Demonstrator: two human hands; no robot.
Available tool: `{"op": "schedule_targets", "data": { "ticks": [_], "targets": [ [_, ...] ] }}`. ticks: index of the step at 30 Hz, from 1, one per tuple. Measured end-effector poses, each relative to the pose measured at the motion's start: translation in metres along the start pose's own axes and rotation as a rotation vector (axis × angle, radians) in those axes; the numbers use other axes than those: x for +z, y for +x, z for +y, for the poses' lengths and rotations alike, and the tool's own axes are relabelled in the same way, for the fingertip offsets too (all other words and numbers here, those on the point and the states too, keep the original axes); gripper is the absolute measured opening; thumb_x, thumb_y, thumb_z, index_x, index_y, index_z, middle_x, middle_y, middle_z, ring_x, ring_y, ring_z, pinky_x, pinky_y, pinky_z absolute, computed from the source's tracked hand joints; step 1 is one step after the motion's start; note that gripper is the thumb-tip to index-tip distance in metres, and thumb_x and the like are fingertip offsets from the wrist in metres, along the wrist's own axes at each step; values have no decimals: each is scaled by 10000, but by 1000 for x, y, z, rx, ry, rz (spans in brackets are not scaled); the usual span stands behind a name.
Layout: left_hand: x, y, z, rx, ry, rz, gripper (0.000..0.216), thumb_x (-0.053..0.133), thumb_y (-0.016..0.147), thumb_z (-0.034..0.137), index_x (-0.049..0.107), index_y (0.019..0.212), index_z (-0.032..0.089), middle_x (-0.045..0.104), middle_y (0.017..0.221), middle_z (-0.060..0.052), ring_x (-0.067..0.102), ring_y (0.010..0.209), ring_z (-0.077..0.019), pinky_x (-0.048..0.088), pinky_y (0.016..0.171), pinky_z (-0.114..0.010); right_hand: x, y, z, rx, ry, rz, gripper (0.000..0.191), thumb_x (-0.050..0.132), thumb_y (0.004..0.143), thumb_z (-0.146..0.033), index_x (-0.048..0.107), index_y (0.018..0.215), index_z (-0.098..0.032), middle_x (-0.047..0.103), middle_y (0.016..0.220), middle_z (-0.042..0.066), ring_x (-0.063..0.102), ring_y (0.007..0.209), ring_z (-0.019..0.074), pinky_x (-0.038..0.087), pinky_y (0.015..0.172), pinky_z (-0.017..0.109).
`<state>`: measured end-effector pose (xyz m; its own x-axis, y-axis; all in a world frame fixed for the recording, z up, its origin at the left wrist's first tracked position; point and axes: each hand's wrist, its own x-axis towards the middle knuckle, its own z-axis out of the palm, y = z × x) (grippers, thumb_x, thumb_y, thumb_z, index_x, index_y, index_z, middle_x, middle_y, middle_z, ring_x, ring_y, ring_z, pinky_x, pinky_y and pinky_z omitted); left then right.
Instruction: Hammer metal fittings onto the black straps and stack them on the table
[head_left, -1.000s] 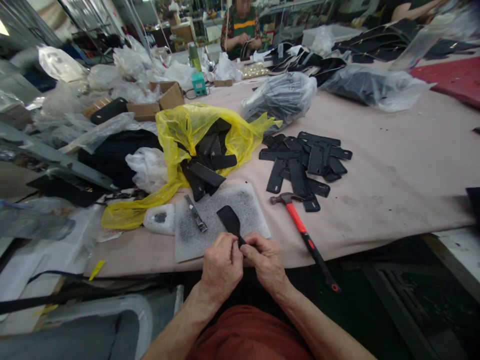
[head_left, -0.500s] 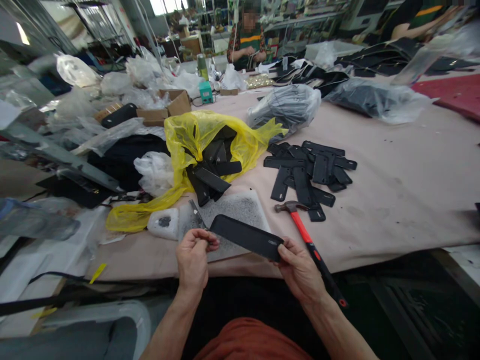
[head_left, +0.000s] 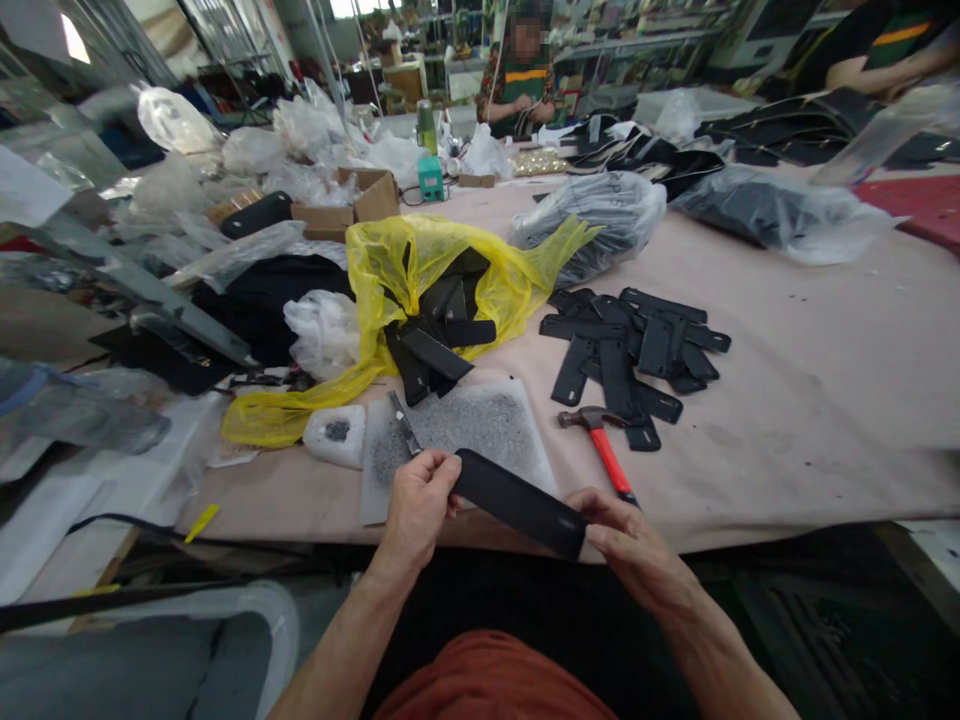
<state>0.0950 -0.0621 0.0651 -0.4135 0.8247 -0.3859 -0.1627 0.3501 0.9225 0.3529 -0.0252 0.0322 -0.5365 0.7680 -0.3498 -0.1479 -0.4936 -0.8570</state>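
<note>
A flat black strap-like piece (head_left: 521,503) with a rounded far end and a small slot near the other end is held at a slant above the table's front edge. My left hand (head_left: 424,500) pinches its rounded end between thumb and fingers. At the slotted end, my right hand (head_left: 626,540) grips the piece by its edge. Behind it lies a worn white pad (head_left: 487,425) covered in dark marks, with a slim metal punch-like tool (head_left: 403,425) on it. A claw hammer (head_left: 609,460) with a red and black handle rests to the right, partly hidden by my right hand.
Several similar black pieces (head_left: 611,365) are heaped behind the hammer. An open yellow plastic bag (head_left: 375,265) holds more. A white block (head_left: 335,436) with a dark patch sits left of the pad. A person (head_left: 521,90) works across the table. A grey bin (head_left: 277,640) stands lower left.
My left hand has moved right and now pinches the rounded end of the black piece. The piece has shifted right and nearer to me. The view has turned slightly.
</note>
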Motion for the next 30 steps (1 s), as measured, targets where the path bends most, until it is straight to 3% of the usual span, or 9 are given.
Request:
{"op": "schedule_targets", "data": {
  "ticks": [4, 9, 11, 15, 18, 22, 30],
  "targets": [
    [6, -7, 1, -145, -145, -116, 340, 734, 667, 444, 588, 722, 142, 555, 538, 36, 491, 399, -68, 339, 349, -146, 0, 14, -25, 19, -151, -124, 466, 711, 763, -509, 686, 1085, -172, 702, 1003, 88, 634, 921, 229, 471, 838, 351],
    [13, -12, -4, -249, -152, -235, 345, 718, 686, 458, 578, 767, 153, 547, 539, 44, 470, 398, -73, 342, 366, -163, 37, 35, -30, 203, -156, -272, 374, 758, 724, -453, 673, 958, -172, 703, 828, 12, 615, 663, 132, 450, 607, 233],
    [11, -12, -6, -136, -7, -200, 306, 690, 730, 437, 600, 801, 153, 577, 584, 26, 507, 456, -92, 380, 411, -184, 50, 39, -25, 216, -91, -220, 342, 782, 692, -419, 650, 896, -179, 689, 744, -12, 586, 588, 108, 422, 552, 207],
    [1, -16, -4, 376, 487, -33, 117, 660, 800, 285, 643, 834, 174, 640, 786, -18, 593, 694, -138, 470, 602, -239, 61, 42, -18, 204, -29, -134, 324, 785, 666, -368, 653, 893, -180, 693, 733, -14, 583, 568, 106, 419, 530, 202],
    [-2, -19, 0, 643, 724, -28, 61, 604, 849, 204, 649, 812, 185, 625, 841, -35, 602, 812, -165, 487, 725, -284, 65, 42, -15, 199, -13, -106, 307, 774, 657, -342, 674, 897, -179, 689, 731, -17, 574, 563, 101, 416, 524, 202],
    [-1, -17, 3, 701, 834, -72, 81, 595, 852, 158, 659, 813, 188, 618, 817, -29, 599, 770, -159, 480, 713, -285, 68, 41, -13, 193, 13, -69, 273, 765, 642, -321, 676, 858, -181, 660, 678, -34, 534, 528, 88, 393, 502, 196],
    [2, -18, 8, 693, 744, -172, 149, 544, 901, 160, 688, 864, 178, 643, 806, -34, 619, 768, -151, 481, 714, -276, 75, 38, -17, 176, 3, 2, 242, 748, 608, -307, 681, 799, -173, 647, 664, -27, 528, 543, 99, 402, 518, 213]
  ]
}}
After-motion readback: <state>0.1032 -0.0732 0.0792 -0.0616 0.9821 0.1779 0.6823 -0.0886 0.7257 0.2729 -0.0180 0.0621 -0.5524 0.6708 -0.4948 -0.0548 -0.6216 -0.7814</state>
